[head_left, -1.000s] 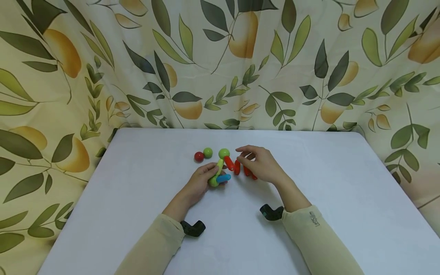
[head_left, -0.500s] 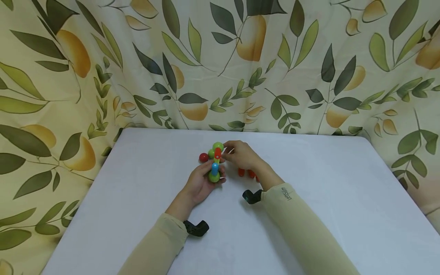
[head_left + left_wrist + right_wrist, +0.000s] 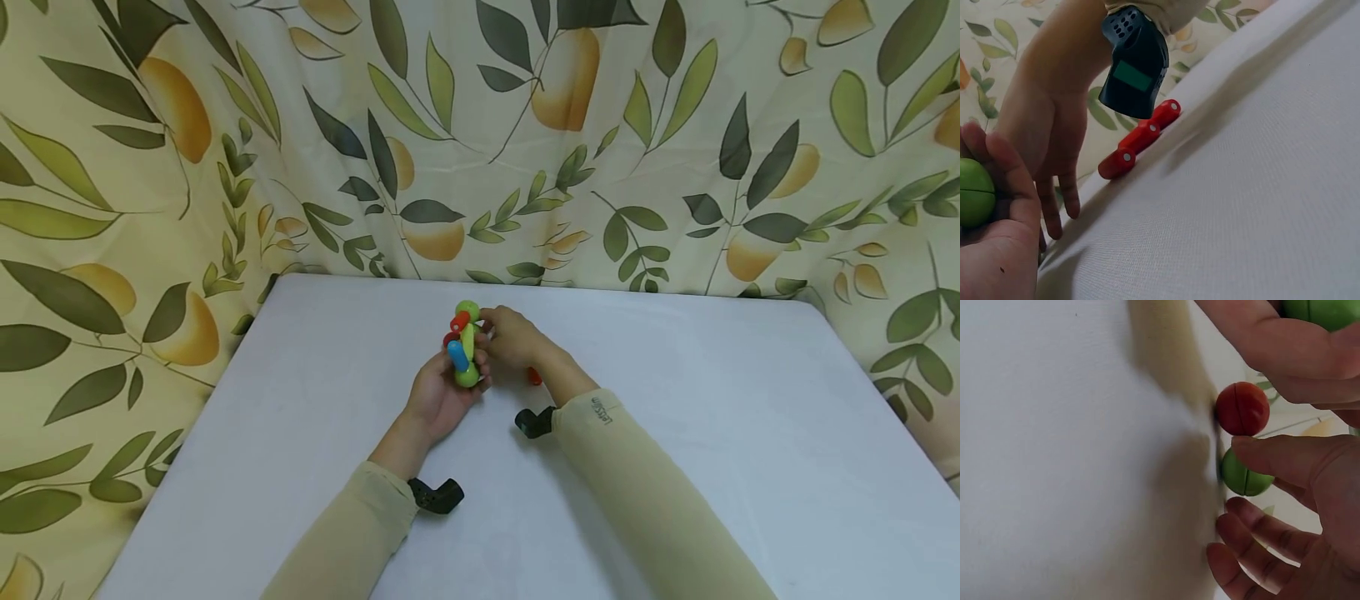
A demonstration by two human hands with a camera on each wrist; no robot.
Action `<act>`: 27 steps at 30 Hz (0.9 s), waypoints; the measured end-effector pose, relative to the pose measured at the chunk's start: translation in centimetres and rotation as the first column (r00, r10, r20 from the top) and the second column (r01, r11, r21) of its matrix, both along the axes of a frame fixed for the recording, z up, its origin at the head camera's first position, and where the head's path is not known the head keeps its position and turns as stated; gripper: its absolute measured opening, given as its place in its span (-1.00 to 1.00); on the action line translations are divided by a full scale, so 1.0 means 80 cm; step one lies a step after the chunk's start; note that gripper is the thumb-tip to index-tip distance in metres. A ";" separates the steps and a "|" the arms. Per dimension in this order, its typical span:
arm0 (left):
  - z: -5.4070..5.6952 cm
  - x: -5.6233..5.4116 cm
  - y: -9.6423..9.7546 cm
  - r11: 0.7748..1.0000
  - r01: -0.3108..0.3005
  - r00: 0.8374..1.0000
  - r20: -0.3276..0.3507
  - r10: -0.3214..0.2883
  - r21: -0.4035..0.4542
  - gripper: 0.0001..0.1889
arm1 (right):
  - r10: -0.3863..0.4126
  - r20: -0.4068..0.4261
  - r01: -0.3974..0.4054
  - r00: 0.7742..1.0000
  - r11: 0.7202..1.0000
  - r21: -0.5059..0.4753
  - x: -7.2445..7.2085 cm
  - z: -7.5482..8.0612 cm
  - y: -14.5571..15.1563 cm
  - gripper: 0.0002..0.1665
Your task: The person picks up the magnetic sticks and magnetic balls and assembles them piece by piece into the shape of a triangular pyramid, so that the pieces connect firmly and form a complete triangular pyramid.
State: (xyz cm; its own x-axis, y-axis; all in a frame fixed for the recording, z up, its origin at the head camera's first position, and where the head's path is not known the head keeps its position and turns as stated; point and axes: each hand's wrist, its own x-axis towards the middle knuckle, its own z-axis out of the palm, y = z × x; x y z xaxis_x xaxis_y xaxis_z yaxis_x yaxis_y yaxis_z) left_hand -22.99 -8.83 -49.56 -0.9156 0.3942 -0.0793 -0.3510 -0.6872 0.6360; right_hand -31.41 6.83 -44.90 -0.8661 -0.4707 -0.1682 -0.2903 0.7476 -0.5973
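- Grips green/blue/red toy [image 3: 468, 340] in curled L hand [image 3: 442, 392], over table [image 3: 750, 417].
- Has R hand [image 3: 516, 337] at green ball [image 3: 1241, 474], beside red ball [image 3: 1242, 408]; can't tell if pinching.
- Plus 3 red pcs [image 3: 1139, 139] in row on table.

- Held assembly [image 3: 468, 342]: underside hidden in my left hand [image 3: 435, 400]; left-wrist view keeps a green ball end, sliced by the left edge.
- Loose green ball [image 3: 1244, 480]: part covered by my right thumb [image 3: 1291, 456]; whether the two touch, I cannot tell.
- Right hand [image 3: 517, 337]: thumb and forefinger largely masked, left-wrist view; heel cropped at right, right-wrist view.
- Red ball [image 3: 1242, 409]: mostly behind the assembly, head view.
- Three red pieces [image 3: 1140, 137]: largely behind my right wrist, head view.
- Sleeve lettering [image 3: 602, 410]: too small to read surely.
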 end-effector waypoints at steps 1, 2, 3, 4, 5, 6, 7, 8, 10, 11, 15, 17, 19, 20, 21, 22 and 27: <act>0.000 0.000 0.001 1.000 -0.004 1.000 0.006 0.004 0.001 -0.66 | -0.005 -0.006 0.005 1.000 1.000 0.005 0.000 0.000 0.000 -0.51; 0.000 0.000 0.001 1.000 -0.009 1.000 0.013 0.009 0.000 -0.66 | -0.008 -0.013 0.008 1.000 1.000 0.011 0.001 0.000 0.000 -0.52; 0.000 0.000 0.002 1.000 -0.015 1.000 0.017 0.015 -0.003 -0.66 | -0.012 -0.018 0.012 1.000 1.000 0.013 0.001 0.001 0.000 -0.53; 0.000 -0.001 0.002 1.000 -0.017 1.000 0.017 0.017 -0.006 -0.66 | -0.016 -0.024 0.017 1.000 1.000 0.016 0.002 0.001 0.000 -0.53; 0.000 -0.001 0.003 1.000 -0.017 1.000 0.019 0.017 -0.005 -0.66 | -0.021 -0.031 0.021 0.999 1.000 0.018 0.003 0.001 0.000 -0.53; 0.000 -0.001 0.003 1.000 -0.015 1.000 0.016 0.015 -0.004 -0.66 | -0.024 -0.043 0.025 0.999 0.999 0.022 0.003 0.001 0.001 -0.54; 0.000 -0.001 0.003 1.000 -0.012 1.000 0.012 0.012 -0.005 -0.66 | -0.029 -0.051 0.030 0.998 0.999 0.025 0.004 0.001 0.002 -0.54; 0.000 -0.001 0.003 1.000 -0.011 1.000 0.011 0.011 -0.003 -0.66 | -0.034 -0.059 0.036 0.998 0.999 0.027 0.004 0.000 0.003 -0.55; 0.000 -0.001 0.003 1.000 -0.004 1.000 0.009 0.004 0.000 -0.64 | -0.052 -0.067 0.054 0.996 0.998 0.027 0.006 -0.001 0.006 -0.54; -0.001 -0.001 0.002 1.000 -0.004 1.000 0.013 0.004 -0.001 -0.65 | -0.062 -0.069 0.064 0.996 0.998 0.025 0.006 -0.001 0.008 -0.54; -0.001 -0.001 0.003 0.999 -0.015 0.999 0.031 0.016 -0.031 -0.63 | -0.107 -0.074 0.107 0.992 0.994 0.001 0.011 -0.001 0.021 -0.52; -0.002 -0.001 0.004 0.998 -0.019 0.999 0.031 0.020 -0.052 -0.62 | -0.124 -0.078 0.123 0.989 0.992 -0.022 0.014 0.000 0.030 -0.53; -0.002 -0.001 0.004 0.998 -0.019 0.999 0.029 0.021 -0.065 -0.61 | -0.146 -0.072 0.142 0.987 0.989 -0.049 0.019 0.003 0.039 -0.53; -0.002 -0.002 0.004 0.998 -0.016 1.000 0.025 0.018 -0.069 -0.61 | -0.156 -0.066 0.152 0.986 0.986 -0.062 0.023 0.005 0.043 -0.53; -0.002 -0.002 0.005 0.997 -0.015 1.000 0.023 0.016 -0.073 -0.61 | -0.167 -0.060 0.162 0.984 0.984 -0.075 0.026 0.007 0.047 -0.53; -0.002 -0.002 0.005 0.997 -0.014 1.000 0.021 0.016 -0.077 -0.62 | -0.177 -0.053 0.172 0.983 0.981 -0.088 0.029 0.009 0.052 -0.53; -0.001 0.000 0.007 0.993 -0.026 0.999 0.037 0.030 -0.112 -0.70 | -0.220 -0.024 0.214 0.975 0.966 -0.143 0.046 0.017 0.071 -0.50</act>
